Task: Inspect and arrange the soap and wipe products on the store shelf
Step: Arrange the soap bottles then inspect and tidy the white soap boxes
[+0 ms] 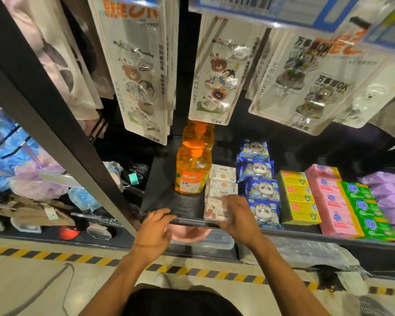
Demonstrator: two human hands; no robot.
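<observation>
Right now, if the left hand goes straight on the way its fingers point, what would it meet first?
Probably the front orange soap bottle. The left hand is at the edge of the shelf, fingers pointing inward over bare shelf toward it, though depth is unclear.

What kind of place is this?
Most likely a retail store aisle: a shelf stocked with rows of blue panda wipe packs, orange pump bottles, and carded adhesive hooks hanging above.
</observation>
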